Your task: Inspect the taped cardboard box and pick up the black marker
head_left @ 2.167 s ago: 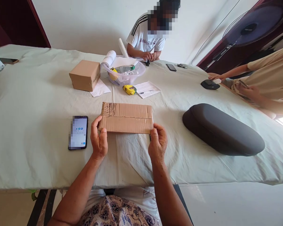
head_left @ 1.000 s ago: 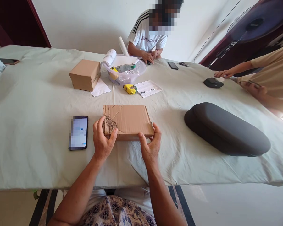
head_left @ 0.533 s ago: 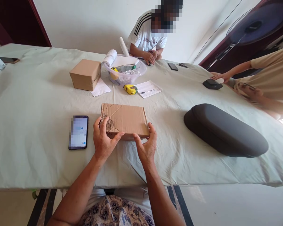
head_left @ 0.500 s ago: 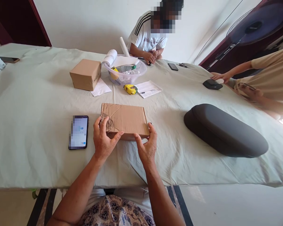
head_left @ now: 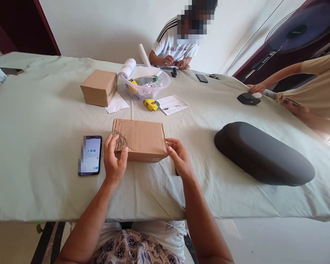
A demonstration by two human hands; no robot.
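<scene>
A flat cardboard box is held between both hands on the cloth-covered table, directly in front of the person. It sits between a smartphone on its left and a long dark grey case well apart on its right. A dark scribble is seen on the box's top near the left corner.

The left hand is raised from a forearm that is angled in from below. Its fingers are curled over the near left corner and onto the scribbled top, and its thumb is pressed against the near side, so the corner is clasped. The right hand is reached in from the right with the wrist kept low. Its fingertips are bunched and pressed against the box's right end, by the near corner.

Farther back, a smaller cardboard box, a clear plastic bowl and a yellow tape measure are seen.
</scene>
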